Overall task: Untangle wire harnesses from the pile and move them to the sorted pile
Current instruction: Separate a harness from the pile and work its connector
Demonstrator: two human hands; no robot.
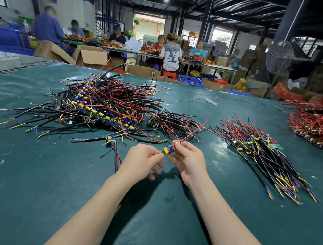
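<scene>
A big tangled pile of wire harnesses [103, 102] lies on the green table [31, 178] at the left middle. The sorted pile [263, 153] lies to the right, its wires laid roughly parallel. Between my hands I hold one harness [167, 150] by its small board with a yellow part. My left hand [142, 162] pinches the board's left end, and my right hand [188, 161] pinches its right end. The harness's red wires run up and to the right. Its black cable hangs down behind my left wrist.
One loose harness [111, 139] lies on the table just left of my hands. A heap of red-wired boards [320, 123] sits at the far right edge. Beyond the table stand cardboard boxes [92, 55] and several seated people at another bench.
</scene>
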